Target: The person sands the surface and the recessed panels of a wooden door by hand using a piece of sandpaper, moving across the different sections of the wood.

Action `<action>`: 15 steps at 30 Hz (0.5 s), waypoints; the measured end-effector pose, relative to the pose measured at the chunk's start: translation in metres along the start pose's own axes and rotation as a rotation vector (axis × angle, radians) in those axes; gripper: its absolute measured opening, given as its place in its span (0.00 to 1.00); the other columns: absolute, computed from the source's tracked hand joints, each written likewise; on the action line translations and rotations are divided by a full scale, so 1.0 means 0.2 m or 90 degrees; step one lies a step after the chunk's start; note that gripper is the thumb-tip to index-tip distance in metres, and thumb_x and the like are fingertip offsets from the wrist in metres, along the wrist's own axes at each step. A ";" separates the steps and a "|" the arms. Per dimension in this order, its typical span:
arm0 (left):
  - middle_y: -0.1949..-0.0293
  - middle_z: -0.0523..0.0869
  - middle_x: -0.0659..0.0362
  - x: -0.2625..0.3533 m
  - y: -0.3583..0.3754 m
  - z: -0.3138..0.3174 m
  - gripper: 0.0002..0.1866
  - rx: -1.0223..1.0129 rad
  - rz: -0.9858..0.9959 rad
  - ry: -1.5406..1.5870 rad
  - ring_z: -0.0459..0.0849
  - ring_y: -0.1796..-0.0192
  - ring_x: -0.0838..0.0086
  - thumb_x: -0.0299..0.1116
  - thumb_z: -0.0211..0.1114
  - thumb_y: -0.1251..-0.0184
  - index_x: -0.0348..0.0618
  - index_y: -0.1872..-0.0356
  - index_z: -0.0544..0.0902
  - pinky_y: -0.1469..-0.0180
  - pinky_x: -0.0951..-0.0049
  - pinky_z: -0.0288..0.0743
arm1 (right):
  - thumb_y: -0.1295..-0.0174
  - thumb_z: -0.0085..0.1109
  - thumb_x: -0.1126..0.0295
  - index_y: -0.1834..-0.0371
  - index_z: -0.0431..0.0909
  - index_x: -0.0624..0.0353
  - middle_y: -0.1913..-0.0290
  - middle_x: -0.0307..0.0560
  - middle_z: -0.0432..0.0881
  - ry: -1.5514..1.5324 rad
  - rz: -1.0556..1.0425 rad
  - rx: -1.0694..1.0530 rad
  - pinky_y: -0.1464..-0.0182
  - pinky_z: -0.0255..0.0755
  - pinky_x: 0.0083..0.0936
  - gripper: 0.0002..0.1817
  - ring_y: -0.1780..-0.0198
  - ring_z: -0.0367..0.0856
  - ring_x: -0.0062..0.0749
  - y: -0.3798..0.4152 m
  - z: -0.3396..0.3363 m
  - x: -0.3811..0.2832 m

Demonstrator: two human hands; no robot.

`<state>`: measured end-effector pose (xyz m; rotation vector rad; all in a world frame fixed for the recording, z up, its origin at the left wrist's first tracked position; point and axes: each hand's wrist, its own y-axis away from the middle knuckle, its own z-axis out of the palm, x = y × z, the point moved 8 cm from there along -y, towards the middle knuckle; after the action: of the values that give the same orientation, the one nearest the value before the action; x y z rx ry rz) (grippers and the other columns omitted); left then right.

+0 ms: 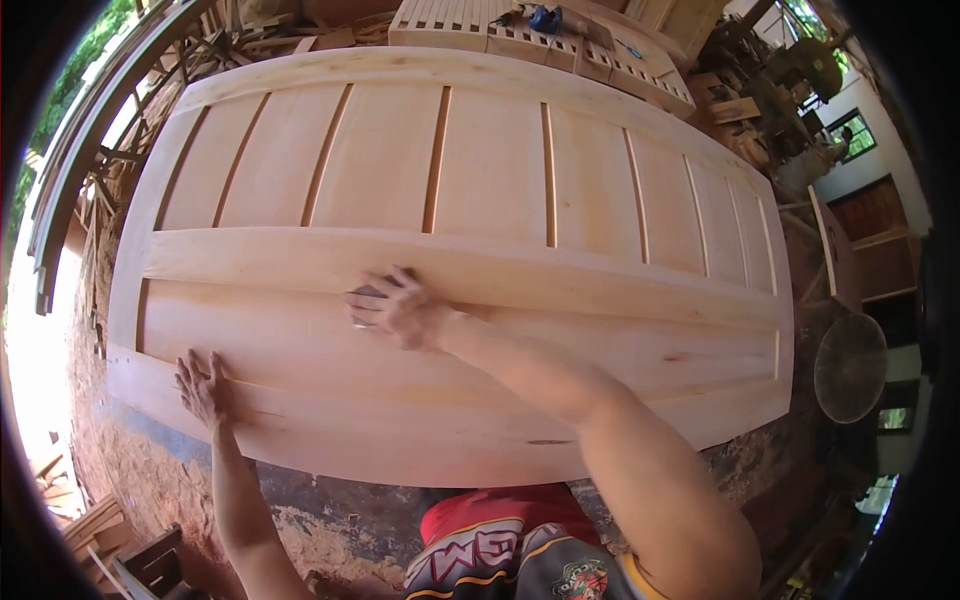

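Note:
A large pale wooden panelled door lies flat in front of me, with dark grooves between its upper panels and one long plain panel below the middle rail. My right hand is spread over a small dark piece of sandpaper, pressing it on the door near the lower edge of the middle rail. The fingers are slightly blurred, and most of the sandpaper is hidden under them. Farther left, my left hand rests on the door's lower rail with fingers apart and nothing in it.
Slatted wooden pieces lie beyond the door's far edge, with a blue power tool on top. Workshop machinery stands at the back right. A round fan is at the right. Scrap wood lies at lower left.

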<state>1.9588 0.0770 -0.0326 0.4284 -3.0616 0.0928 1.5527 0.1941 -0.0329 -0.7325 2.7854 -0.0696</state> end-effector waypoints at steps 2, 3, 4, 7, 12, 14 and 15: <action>0.14 0.56 0.58 -0.01 0.00 0.00 0.41 -0.004 0.005 -0.016 0.50 0.13 0.54 0.70 0.49 0.24 0.61 0.17 0.65 0.16 0.42 0.44 | 0.22 0.47 0.47 0.21 0.71 0.40 0.16 0.28 0.65 0.063 0.033 -0.015 0.17 0.46 0.61 0.29 0.14 0.54 0.46 0.59 -0.06 0.20; 0.14 0.56 0.58 -0.02 0.00 0.00 0.41 0.001 0.004 -0.016 0.50 0.13 0.54 0.71 0.48 0.24 0.61 0.17 0.65 0.16 0.42 0.44 | 0.23 0.50 0.48 0.21 0.71 0.37 0.16 0.30 0.63 0.128 0.045 -0.057 0.16 0.47 0.60 0.29 0.15 0.57 0.48 0.90 -0.12 0.28; 0.14 0.56 0.58 0.00 -0.01 0.00 0.41 0.002 0.005 -0.019 0.50 0.13 0.54 0.71 0.48 0.24 0.61 0.17 0.65 0.17 0.42 0.45 | 0.26 0.54 0.48 0.24 0.75 0.40 0.18 0.30 0.68 0.131 0.088 -0.045 0.17 0.50 0.61 0.29 0.16 0.60 0.48 1.18 -0.21 0.37; 0.14 0.57 0.58 -0.02 -0.02 0.02 0.42 0.017 0.003 -0.032 0.51 0.13 0.53 0.71 0.48 0.24 0.60 0.17 0.64 0.17 0.41 0.46 | 0.29 0.58 0.51 0.26 0.78 0.43 0.19 0.34 0.70 0.140 0.136 -0.014 0.18 0.52 0.62 0.29 0.17 0.61 0.50 1.55 -0.32 0.49; 0.14 0.57 0.58 -0.01 0.00 0.00 0.41 -0.009 -0.006 -0.047 0.52 0.13 0.54 0.71 0.47 0.23 0.61 0.17 0.64 0.17 0.42 0.47 | 0.30 0.57 0.59 0.21 0.71 0.46 0.16 0.37 0.64 0.049 0.038 -0.066 0.17 0.50 0.64 0.33 0.15 0.56 0.50 0.70 -0.07 0.20; 0.14 0.57 0.58 0.00 -0.01 -0.01 0.41 -0.007 0.000 -0.050 0.52 0.13 0.54 0.71 0.46 0.23 0.61 0.17 0.64 0.18 0.42 0.47 | 0.29 0.55 0.61 0.20 0.68 0.46 0.15 0.36 0.61 0.043 0.000 -0.020 0.16 0.49 0.60 0.33 0.14 0.54 0.45 0.25 -0.03 0.07; 0.14 0.57 0.59 -0.01 -0.01 0.01 0.41 -0.003 0.004 -0.053 0.52 0.13 0.54 0.71 0.46 0.23 0.61 0.17 0.64 0.18 0.42 0.47 | 0.28 0.54 0.61 0.20 0.68 0.46 0.15 0.36 0.62 0.009 0.011 -0.021 0.15 0.49 0.58 0.32 0.14 0.54 0.44 0.13 -0.06 0.02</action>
<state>1.9618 0.0764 -0.0343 0.4326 -3.1448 0.0694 1.5334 0.2141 -0.0245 -0.7188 2.8128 -0.0251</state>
